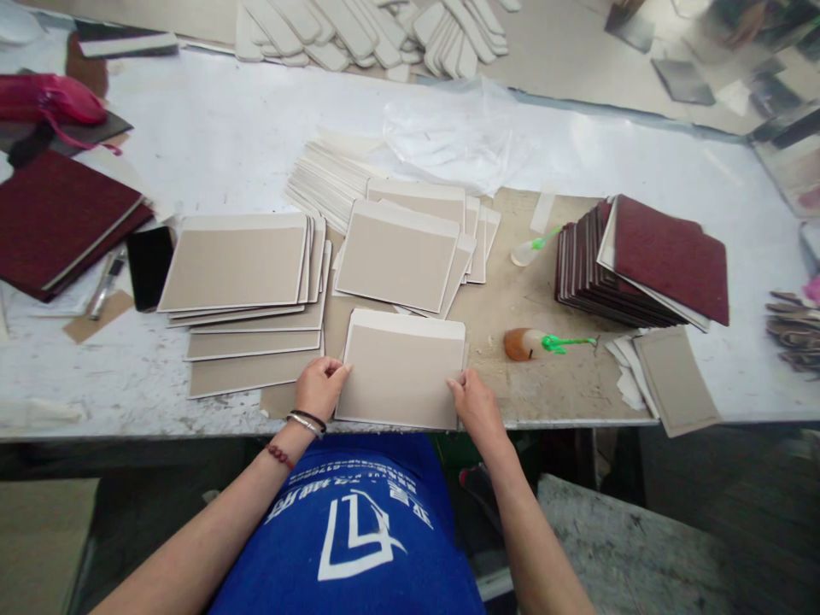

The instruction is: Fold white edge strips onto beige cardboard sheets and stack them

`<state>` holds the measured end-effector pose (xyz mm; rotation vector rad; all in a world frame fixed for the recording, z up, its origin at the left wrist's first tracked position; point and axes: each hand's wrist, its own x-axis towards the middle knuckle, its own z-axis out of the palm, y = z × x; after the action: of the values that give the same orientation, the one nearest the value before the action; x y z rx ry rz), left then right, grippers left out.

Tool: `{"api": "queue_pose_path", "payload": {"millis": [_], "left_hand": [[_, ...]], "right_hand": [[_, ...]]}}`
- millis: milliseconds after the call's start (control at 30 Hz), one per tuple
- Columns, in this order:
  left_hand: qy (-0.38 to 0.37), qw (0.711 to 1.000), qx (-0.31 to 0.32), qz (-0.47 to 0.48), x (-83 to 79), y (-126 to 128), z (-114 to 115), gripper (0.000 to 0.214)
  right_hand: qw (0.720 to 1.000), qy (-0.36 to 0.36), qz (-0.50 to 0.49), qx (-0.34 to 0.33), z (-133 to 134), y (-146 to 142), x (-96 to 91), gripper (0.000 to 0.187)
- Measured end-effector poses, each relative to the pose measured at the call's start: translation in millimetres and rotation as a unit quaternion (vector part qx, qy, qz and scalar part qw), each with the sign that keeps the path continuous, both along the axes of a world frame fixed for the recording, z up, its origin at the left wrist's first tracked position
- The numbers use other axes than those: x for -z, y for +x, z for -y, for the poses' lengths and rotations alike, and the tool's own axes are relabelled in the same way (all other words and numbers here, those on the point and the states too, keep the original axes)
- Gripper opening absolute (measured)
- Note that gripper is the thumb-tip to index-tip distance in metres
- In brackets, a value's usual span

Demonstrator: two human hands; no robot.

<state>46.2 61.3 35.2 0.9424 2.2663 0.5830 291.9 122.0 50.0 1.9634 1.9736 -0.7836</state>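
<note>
A tan cardboard panel with a white paper border (402, 369) lies flat at the table's near edge. My left hand (320, 386) pinches its left edge with curled fingers. My right hand (475, 406) grips its right edge near the lower corner. To the left lies a fanned pile of the same panels (238, 272), and another pile (398, 253) sits just behind the held one. Both wrists rest at the table's front rim above a blue apron.
A stack of dark red covers (647, 260) stands at the right. Two glue bottles with green caps (531, 343) (530, 248) lie between. A black phone (149, 265) and red books (61, 220) are at the left. Clear plastic sheet (454, 137) and white strips (365, 34) lie behind.
</note>
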Motion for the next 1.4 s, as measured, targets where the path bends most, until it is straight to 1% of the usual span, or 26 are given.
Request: {"api": "queue_pose_path", "payload": {"millis": [167, 467, 1000, 1400], "left_hand": [[0.002, 1.000, 0.001, -0.003, 0.8, 1, 0, 0.018], [0.020, 1.000, 0.005, 0.001, 4.5, 1, 3, 0.019], [0.041, 0.999, 0.001, -0.005, 0.7, 3, 4, 0.016], [0.030, 1.000, 0.004, 0.001, 0.7, 2, 2, 0.016]], "right_hand": [[1.000, -0.007, 0.015, 0.003, 0, -3, -1.6, 0.017], [1.000, -0.011, 0.029, -0.001, -4, -4, 1.5, 0.017], [1.000, -0.003, 0.026, -0.006, -3, -1, 9.8, 0.015], [1.000, 0.007, 0.015, 0.003, -1, -3, 2.9, 0.014]]}}
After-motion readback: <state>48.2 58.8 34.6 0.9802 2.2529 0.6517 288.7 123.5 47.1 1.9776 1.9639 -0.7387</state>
